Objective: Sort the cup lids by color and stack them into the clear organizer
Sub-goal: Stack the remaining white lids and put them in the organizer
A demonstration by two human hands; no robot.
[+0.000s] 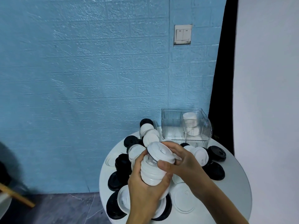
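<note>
Currently mid-step: building a white stack before loading it. Left hand (145, 183) has its fingers wrapped round a nested stack of white lids (151, 172), held above the near-centre of the round counter (239, 191). Right hand (182, 160) pinches 1 more white lid (160, 152), tilted, touching the stack's top but not seated yet.

Next move, as I read it: square that lid to the stack axis and press it down so it nests, then carry the stack to the far right.

Clear organizer (186, 125) sits at the counter's far-right edge, 2 compartments: right one holds a few white lids (191, 125), count unclear through the ribbed wall; left one looks empty.

Loose counts, approximate because of overlap: about 8 black lids (216, 153), about 8 white ones on the counter. Lids in the held stack: roughly 6, edges hard to separate.
</note>
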